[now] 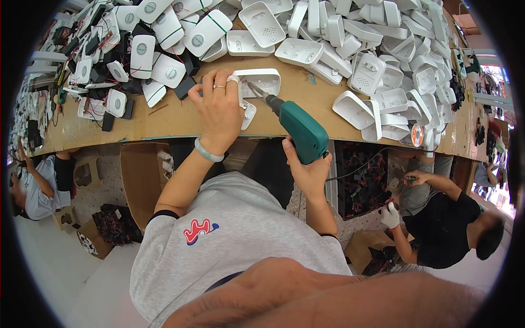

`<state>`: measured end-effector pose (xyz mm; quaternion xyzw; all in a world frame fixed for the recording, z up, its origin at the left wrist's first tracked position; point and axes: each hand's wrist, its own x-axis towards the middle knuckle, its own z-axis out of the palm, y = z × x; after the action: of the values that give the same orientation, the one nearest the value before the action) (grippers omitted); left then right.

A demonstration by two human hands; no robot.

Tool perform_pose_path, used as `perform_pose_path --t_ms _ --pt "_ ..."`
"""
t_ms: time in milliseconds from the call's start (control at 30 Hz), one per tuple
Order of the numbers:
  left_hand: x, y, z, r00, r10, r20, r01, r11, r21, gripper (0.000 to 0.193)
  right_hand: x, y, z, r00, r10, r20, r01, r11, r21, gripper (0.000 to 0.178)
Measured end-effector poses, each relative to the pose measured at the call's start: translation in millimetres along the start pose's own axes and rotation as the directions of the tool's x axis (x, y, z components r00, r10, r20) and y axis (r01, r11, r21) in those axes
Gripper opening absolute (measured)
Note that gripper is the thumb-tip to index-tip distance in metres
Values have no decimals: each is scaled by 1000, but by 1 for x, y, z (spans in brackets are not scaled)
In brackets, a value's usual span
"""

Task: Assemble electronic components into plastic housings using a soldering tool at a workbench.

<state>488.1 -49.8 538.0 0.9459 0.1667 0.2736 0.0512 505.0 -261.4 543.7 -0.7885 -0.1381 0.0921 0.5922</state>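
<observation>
My right hand (310, 175) is wrapped round the grip of a green corded electric drill (303, 130). Its metal tip points up and left into an open white plastic casing (266, 81) on the table. Fingers of my left hand (220, 112) curl over the casing's left end and hold it. Just under that hand, a small white plastic piece (249, 116) juts out near the table's front edge. My left fingertips are partly hidden, and whether the tip touches a screw is too small to tell.
White casings (369, 74) pile up at the back and right of the brown table (180, 117). Wired white units with black boxes (143, 54) heap at the left. A solder spool (417, 135) stands at the right edge. Below are a cardboard box (143, 175), the drill's cord and a seated co-worker (443, 224).
</observation>
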Motion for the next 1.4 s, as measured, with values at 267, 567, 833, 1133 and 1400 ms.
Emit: perform_pose_path --t_ms 267,567,833,1133,1400 --pt "0 0 -1 1000 0 19 0 1000 -4 28 -11 2 -8 1000 14 2 -14 998 60 15" --pt "0 -1 0 1000 -7 30 7 1000 2 33 -24 -14 -15 987 151 -63 -138 976 165 14" --pt "-4 -2 -7 990 -82 113 95 989 -113 26 -30 -27 -18 972 209 -111 -167 938 305 16" --pt "-53 -48 -67 924 -284 255 380 741 -553 10 -40 -42 -27 971 98 -219 -19 941 339 22" --pt "-227 -224 -134 414 -620 666 824 -54 -563 29 -33 -55 -16 962 5 -272 71 961 269 19"
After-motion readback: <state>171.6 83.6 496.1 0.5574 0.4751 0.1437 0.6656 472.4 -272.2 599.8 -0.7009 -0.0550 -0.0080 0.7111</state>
